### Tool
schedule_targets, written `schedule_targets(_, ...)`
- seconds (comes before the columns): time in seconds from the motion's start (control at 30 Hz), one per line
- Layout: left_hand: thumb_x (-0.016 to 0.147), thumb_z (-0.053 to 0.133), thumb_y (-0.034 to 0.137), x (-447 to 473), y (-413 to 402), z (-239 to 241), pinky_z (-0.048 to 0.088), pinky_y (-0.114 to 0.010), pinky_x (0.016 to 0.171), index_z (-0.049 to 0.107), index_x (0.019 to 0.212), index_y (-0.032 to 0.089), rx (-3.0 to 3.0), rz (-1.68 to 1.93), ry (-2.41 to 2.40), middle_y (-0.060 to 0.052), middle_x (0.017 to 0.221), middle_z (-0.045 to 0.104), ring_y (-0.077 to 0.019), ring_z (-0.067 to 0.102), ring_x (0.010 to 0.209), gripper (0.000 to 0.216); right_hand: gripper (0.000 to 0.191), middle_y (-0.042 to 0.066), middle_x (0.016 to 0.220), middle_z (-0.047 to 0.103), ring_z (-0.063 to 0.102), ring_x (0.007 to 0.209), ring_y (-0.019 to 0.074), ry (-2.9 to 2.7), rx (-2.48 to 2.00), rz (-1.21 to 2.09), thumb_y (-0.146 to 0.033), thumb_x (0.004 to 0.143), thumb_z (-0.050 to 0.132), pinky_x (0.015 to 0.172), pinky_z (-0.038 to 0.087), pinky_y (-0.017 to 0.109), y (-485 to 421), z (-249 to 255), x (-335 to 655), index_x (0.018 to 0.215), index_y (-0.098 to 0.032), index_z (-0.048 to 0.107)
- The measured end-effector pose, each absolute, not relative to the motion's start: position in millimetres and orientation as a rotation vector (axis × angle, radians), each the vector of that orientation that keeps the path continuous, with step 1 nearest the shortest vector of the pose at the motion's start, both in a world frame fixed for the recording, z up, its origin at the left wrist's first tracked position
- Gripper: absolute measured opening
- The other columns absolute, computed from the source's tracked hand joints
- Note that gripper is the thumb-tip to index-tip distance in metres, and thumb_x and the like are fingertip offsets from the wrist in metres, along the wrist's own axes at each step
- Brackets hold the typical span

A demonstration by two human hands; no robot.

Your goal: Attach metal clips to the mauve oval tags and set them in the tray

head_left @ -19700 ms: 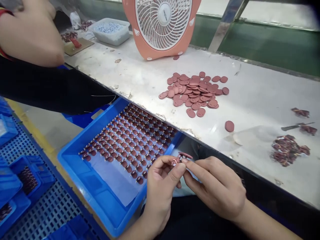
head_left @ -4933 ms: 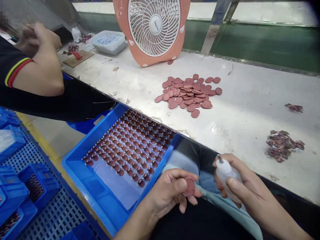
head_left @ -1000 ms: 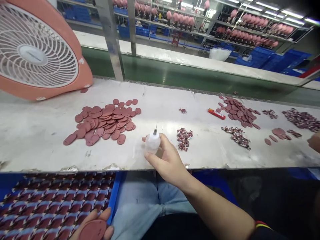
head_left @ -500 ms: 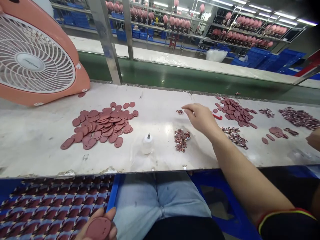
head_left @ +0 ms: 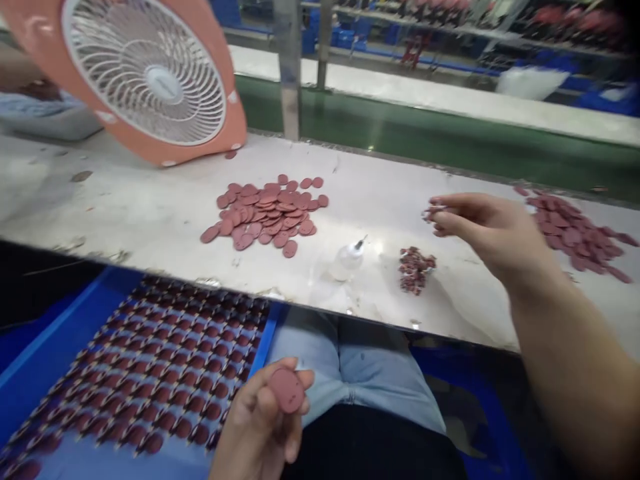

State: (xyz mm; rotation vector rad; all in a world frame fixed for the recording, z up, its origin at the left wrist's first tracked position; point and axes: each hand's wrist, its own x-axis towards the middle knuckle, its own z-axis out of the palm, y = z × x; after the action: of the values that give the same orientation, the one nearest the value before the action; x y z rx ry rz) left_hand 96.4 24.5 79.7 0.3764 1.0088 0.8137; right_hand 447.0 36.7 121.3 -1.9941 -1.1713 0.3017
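Observation:
My left hand (head_left: 257, 427) is low in front of my lap, its fingers closed round a flat reddish-brown oval disc (head_left: 287, 391) with small holes. Above the table, my right hand (head_left: 493, 230) is pinched at the fingertips on small brown-and-white pieces (head_left: 431, 212); blur hides their exact shape and number. Nearer me lies a pile of similar small pieces (head_left: 417, 270). A clear squeeze bottle with a thin dark tip (head_left: 350, 259) stands left of that pile. Farther left is a large heap of the oval discs (head_left: 270, 213).
A blue crate (head_left: 55, 333) below the table edge holds rows of discs with small pieces attached. An orange fan (head_left: 165, 87) stands at the back left. A second disc heap (head_left: 575, 230) lies at the right, beyond my right forearm. A metal post (head_left: 290, 73) rises behind the table.
The view has swung left. My left hand has come up with the disc, more fully in sight. My right fingers have closed at the small cluster of pieces.

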Motion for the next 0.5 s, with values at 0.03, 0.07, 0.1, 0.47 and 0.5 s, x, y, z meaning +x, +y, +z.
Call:
schedule_targets(0.03,0.059,0.091,0.05,97.7,22.4,82.7,0.042,-0.01,0.039,0.083,0.085,0.022,0.376,0.789,0.998,-0.008,0.073,0.079,-0.0069,0.059,0.047,0.039,0.015,0.004,0.093,0.075,0.072,0.081,0.0177,-1.17,-1.898,0.342,-0.033,0.093,0.072,0.073,0.06,0.027,24.8,124.3,424.6,0.103,-0.023,0.073)
schedule_targets(0.07,0.06,0.09,0.052,98.9,20.7,85.0,0.042,-0.01,0.04,0.083,0.086,0.021,0.376,0.763,0.984,-0.009,0.072,0.078,-0.0074,0.06,0.049,0.04,0.014,0.003,0.092,0.076,0.073,0.081,0.0172,-1.185,-1.809,0.396,-0.038,0.091,0.074,0.07,0.06,0.024,13.6,127.1,401.4,0.097,-0.026,0.075)
schedule_targets(0.1,0.061,0.09,0.053,99.8,19.5,86.5,0.042,-0.01,0.04,0.083,0.085,0.021,0.376,0.735,0.965,-0.009,0.072,0.078,-0.0081,0.061,0.051,0.041,0.013,0.001,0.09,0.076,0.073,0.08,0.0164,-1.212,-1.744,0.489,-0.041,0.088,0.077,0.069,0.061,0.022,3.7,129.6,378.4,0.094,-0.029,0.075)
schedule_targets(0.47,0.07,0.084,0.053,92.7,17.8,80.1,0.044,-0.011,0.043,0.08,0.073,0.017,0.411,0.567,0.716,-0.001,0.06,0.064,-0.0052,0.053,0.048,0.037,0.019,-0.008,0.088,0.072,0.067,0.077,0.0048,-1.597,-1.263,1.142,-0.022,0.096,0.071,0.072,0.052,0.011,-9.7,129.5,289.9,0.11,-0.034,0.072)
schedule_targets(0.5,0.071,0.084,0.053,92.3,17.2,80.1,0.045,-0.011,0.043,0.08,0.073,0.017,0.409,0.563,0.714,-0.002,0.061,0.064,-0.0061,0.056,0.05,0.037,0.018,-0.008,0.089,0.072,0.067,0.078,0.0047,-1.623,-1.255,1.143,-0.022,0.096,0.07,0.073,0.051,0.011,-9.5,129.8,290.0,0.11,-0.032,0.071)
